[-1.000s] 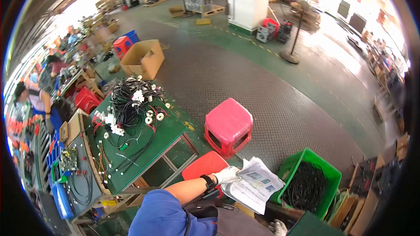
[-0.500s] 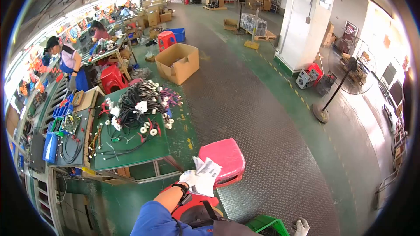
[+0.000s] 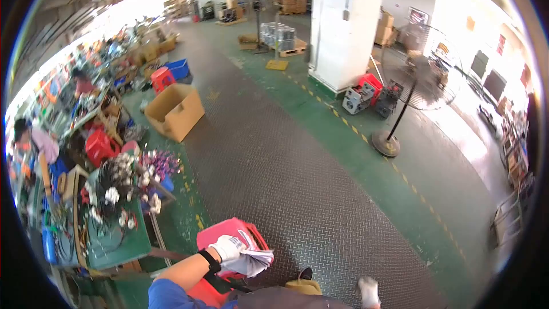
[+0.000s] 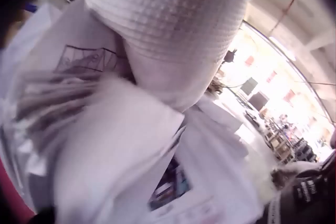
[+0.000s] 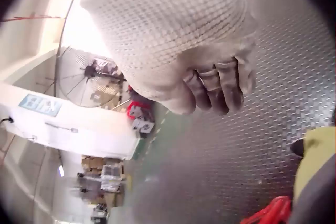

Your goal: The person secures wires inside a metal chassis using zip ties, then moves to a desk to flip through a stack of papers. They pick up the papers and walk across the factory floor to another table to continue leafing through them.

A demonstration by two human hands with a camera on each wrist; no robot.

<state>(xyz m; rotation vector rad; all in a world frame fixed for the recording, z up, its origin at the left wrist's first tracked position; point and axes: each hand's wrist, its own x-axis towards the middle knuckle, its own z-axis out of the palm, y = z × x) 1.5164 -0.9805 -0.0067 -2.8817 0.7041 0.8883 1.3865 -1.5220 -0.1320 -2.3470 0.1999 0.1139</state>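
The gloved left hand (image 3: 227, 248) grips a bundle of printed sheets (image 3: 254, 262) over a pink-red stool (image 3: 220, 230). Seen from the left wrist, the left hand (image 4: 173, 40) covers part of the sheets (image 4: 115, 150), which bend and fan out under it. The gloved right hand (image 3: 369, 292) hangs at the person's side above the patterned floor. In the right wrist view the right hand (image 5: 184, 50) has loosely curled fingers and holds nothing.
At the left, a green table (image 3: 123, 246) bears cables and connectors. A cardboard box (image 3: 176, 111) stands on the floor (image 3: 274, 166) ahead. Right of it are a white pillar (image 3: 343, 28) and a standing fan (image 3: 407, 103). Another person is at the far left.
The green table and the stool have shifted left in the head view. The left hand still grips the sheets, now lower and further left. The green crate has left the view.
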